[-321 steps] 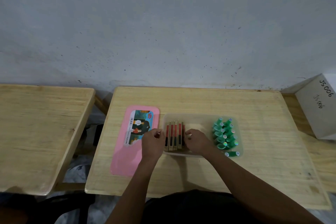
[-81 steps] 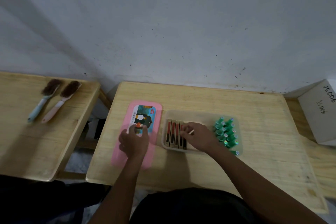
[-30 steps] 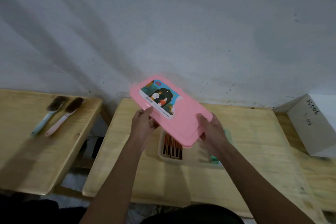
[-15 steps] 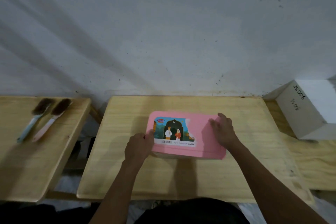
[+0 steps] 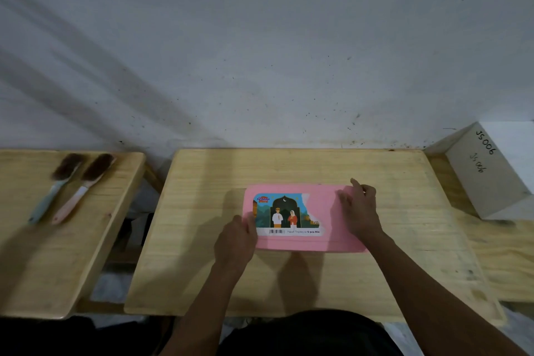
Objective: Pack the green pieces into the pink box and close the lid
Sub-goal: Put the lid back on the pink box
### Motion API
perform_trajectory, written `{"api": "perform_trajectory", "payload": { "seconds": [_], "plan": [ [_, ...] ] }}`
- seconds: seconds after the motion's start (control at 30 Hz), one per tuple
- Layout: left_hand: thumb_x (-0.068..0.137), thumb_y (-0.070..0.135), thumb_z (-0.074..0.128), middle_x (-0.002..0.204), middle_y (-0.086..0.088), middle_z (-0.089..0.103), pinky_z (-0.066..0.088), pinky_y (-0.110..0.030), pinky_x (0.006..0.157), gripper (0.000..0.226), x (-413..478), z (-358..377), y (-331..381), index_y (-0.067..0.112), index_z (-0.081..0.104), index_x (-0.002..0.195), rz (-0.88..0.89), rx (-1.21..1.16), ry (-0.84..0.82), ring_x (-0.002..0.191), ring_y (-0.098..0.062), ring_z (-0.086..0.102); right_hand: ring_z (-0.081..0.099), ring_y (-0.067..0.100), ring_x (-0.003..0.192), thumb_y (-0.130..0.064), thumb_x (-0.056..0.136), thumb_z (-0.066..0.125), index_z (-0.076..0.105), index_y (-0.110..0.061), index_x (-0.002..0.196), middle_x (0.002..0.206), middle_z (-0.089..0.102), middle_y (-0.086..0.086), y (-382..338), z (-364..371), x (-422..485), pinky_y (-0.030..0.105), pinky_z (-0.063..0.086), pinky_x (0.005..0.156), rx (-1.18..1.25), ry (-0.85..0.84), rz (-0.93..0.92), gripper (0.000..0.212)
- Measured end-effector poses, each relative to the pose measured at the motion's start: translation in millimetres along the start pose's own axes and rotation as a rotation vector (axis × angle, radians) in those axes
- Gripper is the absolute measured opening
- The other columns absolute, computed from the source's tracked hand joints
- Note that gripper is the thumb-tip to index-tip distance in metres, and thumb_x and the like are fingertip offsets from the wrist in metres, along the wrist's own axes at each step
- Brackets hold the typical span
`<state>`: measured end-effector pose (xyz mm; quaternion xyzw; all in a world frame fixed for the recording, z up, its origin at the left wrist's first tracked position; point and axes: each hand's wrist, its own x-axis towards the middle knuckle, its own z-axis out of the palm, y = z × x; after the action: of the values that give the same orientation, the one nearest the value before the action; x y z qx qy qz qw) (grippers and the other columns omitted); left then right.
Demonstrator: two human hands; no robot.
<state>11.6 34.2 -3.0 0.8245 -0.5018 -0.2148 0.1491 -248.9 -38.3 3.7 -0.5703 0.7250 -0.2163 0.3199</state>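
Note:
The pink lid with a colourful picture sticker lies flat on top of the box in the middle of the wooden table. It hides the box and the green pieces completely. My left hand grips the lid's left edge, thumb on top. My right hand rests on the right part of the lid with its fingers spread flat, pressing down.
A second wooden table stands to the left across a gap, with two brushes on it. A white box marked JS006 sits at the far right against the wall.
The lid was lifted from the table's left side, carried over the box and laid on it. Since half a second ago both hands stay on the lid, which has settled flat.

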Motion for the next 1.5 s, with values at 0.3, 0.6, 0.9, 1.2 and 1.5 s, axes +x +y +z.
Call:
{"api": "perform_trajectory", "payload": {
  "seconds": [0.3, 0.6, 0.9, 1.2, 1.5],
  "plan": [
    [0.101, 0.039, 0.028, 0.119, -0.008, 0.058, 0.049, -0.038, 0.071, 0.043, 11.7, 12.8, 16.8, 0.016, 0.034, 0.137, 0.050, -0.085, 0.011, 0.098, -0.029, 0.062, 0.053, 0.031, 0.117, -0.030, 0.103, 0.035, 0.042, -0.018, 0.140, 0.142, 0.036, 0.008, 0.7, 5.6, 10.4, 0.043, 0.043, 0.093, -0.028, 0.025, -0.018, 0.040],
    [0.092, 0.041, 0.027, 0.158, -0.005, 0.024, 0.044, -0.050, 0.100, 0.060, 27.7, 26.2, 20.1, 0.020, 0.029, 0.149, 0.401, 0.251, 0.049, 0.144, -0.031, 0.026, 0.032, 0.026, 0.142, -0.039, 0.098, 0.018, 0.049, -0.014, 0.139, 0.144, 0.050, 0.007, 6.9, 20.4, 10.1, 0.043, 0.036, 0.109, -0.451, 0.084, -0.358, 0.056],
    [0.088, 0.043, 0.037, 0.158, 0.004, 0.023, 0.046, -0.038, 0.097, 0.061, 31.4, 24.0, 20.5, 0.024, 0.031, 0.146, 0.395, 0.132, 0.033, 0.145, -0.023, 0.021, 0.020, 0.023, 0.147, -0.043, 0.100, 0.023, 0.041, -0.018, 0.144, 0.149, 0.043, 0.005, 6.6, 25.6, 9.4, 0.049, 0.039, 0.109, -0.479, 0.054, -0.307, 0.054],
    [0.093, 0.036, 0.042, 0.155, 0.008, 0.029, 0.048, -0.029, 0.087, 0.051, 25.9, 20.8, 20.2, 0.020, 0.041, 0.141, 0.279, -0.095, 0.100, 0.127, -0.012, 0.045, 0.037, 0.021, 0.138, -0.042, 0.096, 0.042, 0.039, -0.015, 0.143, 0.153, 0.035, 0.004, 0.2, 18.1, 1.6, 0.046, 0.046, 0.098, -0.270, 0.132, -0.188, 0.054],
    [0.097, 0.033, 0.048, 0.090, -0.002, 0.071, 0.054, -0.032, 0.073, 0.025, 39.3, 15.3, 2.1, 0.017, 0.066, 0.104, -0.093, -0.552, 0.029, 0.083, -0.017, 0.068, 0.058, 0.018, 0.113, -0.029, 0.095, 0.056, 0.049, -0.023, 0.135, 0.130, 0.059, -0.003, 25.3, -2.4, -15.0, 0.030, 0.048, 0.082, 0.434, 0.032, 0.150, 0.041]
  ]
}}
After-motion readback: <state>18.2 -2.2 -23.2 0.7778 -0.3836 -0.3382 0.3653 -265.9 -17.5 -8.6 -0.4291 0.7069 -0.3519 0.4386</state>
